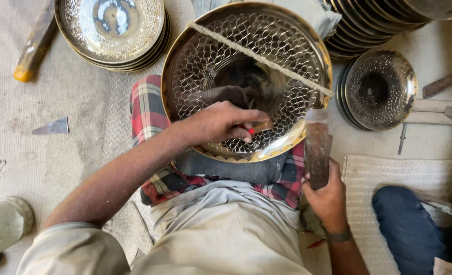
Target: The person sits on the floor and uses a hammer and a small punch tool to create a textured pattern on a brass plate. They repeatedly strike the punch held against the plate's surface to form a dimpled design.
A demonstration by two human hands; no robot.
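Left hand (pixel 221 124) pinches small punch (pixel 260 126) against brass bowl (pixel 246 76) inner wall. Right hand (pixel 327 196) grips wooden mallet (pixel 317 147), raised just right of punch. Bowl rests tilted on lap; hammered scale pattern fills most of wall, rim band beneath punch unfinished, judging by look.

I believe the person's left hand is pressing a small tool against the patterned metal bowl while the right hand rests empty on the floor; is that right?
Not quite: the right hand is not empty on the floor. The head view shows it raised beside the bowl, gripping a hammer. The rest holds: the left hand presses a small tool against the patterned metal bowl.
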